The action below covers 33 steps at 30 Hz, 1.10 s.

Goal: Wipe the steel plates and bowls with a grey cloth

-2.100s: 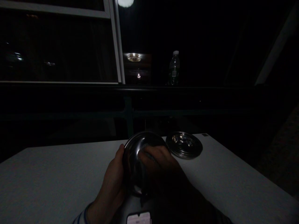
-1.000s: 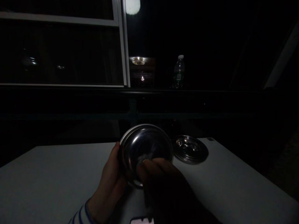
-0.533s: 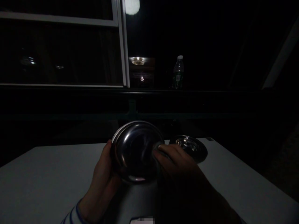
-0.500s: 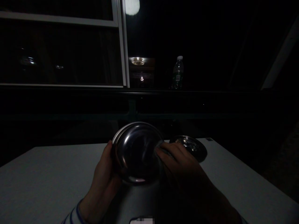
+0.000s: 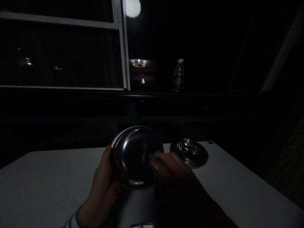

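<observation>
In dim light my left hand (image 5: 103,179) grips the left rim of a shiny steel bowl (image 5: 133,155), held tilted above the white table (image 5: 47,183) with its hollow facing me. My right hand (image 5: 172,172) is closed with its fingertips pressing a small greyish cloth or pad (image 5: 155,155) against the bowl's inner right side. The pad is mostly hidden by my fingers. A striped cuff shows at my left wrist.
A stack of steel plates (image 5: 189,152) lies on the table to the right of the bowl, near the far edge. Behind the table runs a dark ledge with a water bottle (image 5: 178,76) and a window frame (image 5: 123,47). A phone edge (image 5: 145,225) shows at the bottom.
The bowl has shifted slightly left and tipped more toward me. My right hand has moved from the bowl's lower middle to its right inner side, still pressing the pad.
</observation>
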Motion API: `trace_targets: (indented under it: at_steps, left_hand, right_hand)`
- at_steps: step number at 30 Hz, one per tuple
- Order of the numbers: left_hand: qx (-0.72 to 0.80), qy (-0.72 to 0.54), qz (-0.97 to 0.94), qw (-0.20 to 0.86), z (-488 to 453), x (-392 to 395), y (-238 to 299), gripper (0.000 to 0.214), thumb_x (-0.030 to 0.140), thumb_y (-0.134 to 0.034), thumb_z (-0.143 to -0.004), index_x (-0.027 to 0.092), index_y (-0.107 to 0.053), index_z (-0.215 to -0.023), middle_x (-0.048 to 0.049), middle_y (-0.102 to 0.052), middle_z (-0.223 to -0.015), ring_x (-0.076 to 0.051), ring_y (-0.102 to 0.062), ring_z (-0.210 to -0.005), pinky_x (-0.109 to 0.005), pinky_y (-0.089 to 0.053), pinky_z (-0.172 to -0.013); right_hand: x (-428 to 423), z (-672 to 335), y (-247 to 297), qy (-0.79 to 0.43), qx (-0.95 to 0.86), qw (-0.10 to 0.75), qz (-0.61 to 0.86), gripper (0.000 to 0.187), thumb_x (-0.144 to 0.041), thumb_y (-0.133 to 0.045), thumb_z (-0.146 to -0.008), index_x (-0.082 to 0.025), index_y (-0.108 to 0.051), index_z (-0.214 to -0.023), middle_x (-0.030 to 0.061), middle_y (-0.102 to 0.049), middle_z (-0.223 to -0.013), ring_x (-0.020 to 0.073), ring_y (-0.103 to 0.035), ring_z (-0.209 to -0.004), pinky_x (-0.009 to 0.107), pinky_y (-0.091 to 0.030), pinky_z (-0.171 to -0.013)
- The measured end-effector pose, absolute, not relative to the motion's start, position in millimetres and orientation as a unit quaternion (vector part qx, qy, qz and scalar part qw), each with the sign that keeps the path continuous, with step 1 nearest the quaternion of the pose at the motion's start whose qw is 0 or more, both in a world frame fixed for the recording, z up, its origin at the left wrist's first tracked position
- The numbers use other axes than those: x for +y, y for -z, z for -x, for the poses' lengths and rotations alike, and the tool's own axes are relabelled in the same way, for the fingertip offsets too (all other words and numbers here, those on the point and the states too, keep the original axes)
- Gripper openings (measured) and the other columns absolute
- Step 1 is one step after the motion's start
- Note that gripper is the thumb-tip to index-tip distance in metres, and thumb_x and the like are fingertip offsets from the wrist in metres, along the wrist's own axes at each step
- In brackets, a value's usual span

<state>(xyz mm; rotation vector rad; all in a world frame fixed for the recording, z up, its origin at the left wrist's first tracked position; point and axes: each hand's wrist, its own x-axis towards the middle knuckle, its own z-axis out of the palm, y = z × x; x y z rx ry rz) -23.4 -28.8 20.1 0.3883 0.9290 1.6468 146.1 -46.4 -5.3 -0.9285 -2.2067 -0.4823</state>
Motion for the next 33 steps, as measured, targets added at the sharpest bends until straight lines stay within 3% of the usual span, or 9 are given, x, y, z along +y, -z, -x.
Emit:
trace_targets:
  at_steps: [9, 17, 24, 33]
  left_hand:
    - [0.391, -0.690, -0.179, 0.582, 25, -25, -13, 0.019, 0.019, -0.048, -0.084, 0.016, -0.062, -0.072, 0.0016, -0.064, -0.055, -0.010, -0.058, -0.045, -0.021, -0.050, -0.047]
    - [0.437, -0.645, -0.184, 0.599, 15, -30, -14, 0.020, 0.022, -0.048, -0.084, 0.014, -0.062, -0.073, 0.0008, -0.062, -0.049, -0.010, -0.053, -0.038, -0.020, -0.043, -0.037]
    - [0.432, -0.685, -0.166, 0.563, 21, -26, -17, 0.021, 0.022, -0.045, -0.086, 0.016, -0.061, -0.074, 0.0020, -0.064, -0.053, -0.010, -0.057, -0.043, -0.021, -0.049, -0.047]
    - [0.450, -0.664, -0.182, 0.570, 15, -30, -14, 0.018, 0.021, -0.047, -0.085, 0.015, -0.060, -0.074, 0.0025, -0.063, -0.049, -0.010, -0.055, -0.038, -0.021, -0.046, -0.041]
  right_hand:
    - [-39, -148, 7, 0.198, -0.837, 0.344, 0.377, 0.029, -0.011, -0.047, -0.082, -0.009, -0.058, -0.109, 0.0127, -0.059, -0.101, 0.0204, -0.051, -0.087, 0.031, -0.047, -0.068]
    - [-38, -153, 3, 0.228, -0.810, 0.371, 0.392, 0.030, -0.010, -0.043, -0.084, -0.008, -0.059, -0.110, 0.0140, -0.058, -0.108, 0.0222, -0.051, -0.093, 0.035, -0.049, -0.075]
    - [-39, -157, 0, 0.222, -0.826, 0.341, 0.391, 0.029, -0.011, -0.045, -0.084, -0.008, -0.060, -0.109, 0.0132, -0.060, -0.104, 0.0220, -0.052, -0.089, 0.038, -0.048, -0.078]
    - [-40, -158, -2, 0.227, -0.828, 0.336, 0.387, 0.028, -0.010, -0.043, -0.085, -0.009, -0.060, -0.107, 0.0128, -0.061, -0.099, 0.0213, -0.053, -0.086, 0.037, -0.049, -0.075]
